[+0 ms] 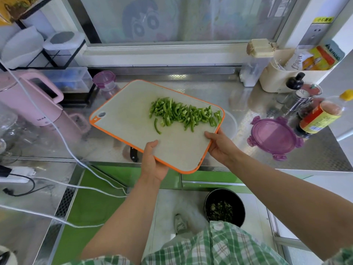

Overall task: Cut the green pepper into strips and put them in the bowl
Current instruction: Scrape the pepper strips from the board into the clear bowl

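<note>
Pepper strips [183, 114] lie heaped toward the right edge of the cutting board [129, 127]. Left hand [152, 162] and right hand [221, 148] grip its near edge, thumbs on top, fingers hidden underneath. Clear bowl [232, 127] shows only a sliver past that edge; knife [133, 154] shows just its handle.

The steel counter [215, 88] carries a pink kettle [28, 98] at the left and a small purple-lidded jar [106, 83] near the window. A clear bowl [232, 123] sits at mid-right with a purple lid [275, 137] just beside it. A sauce bottle [321, 115] stands at the far right, and a black knife handle [133, 154] lies near the front edge.
</note>
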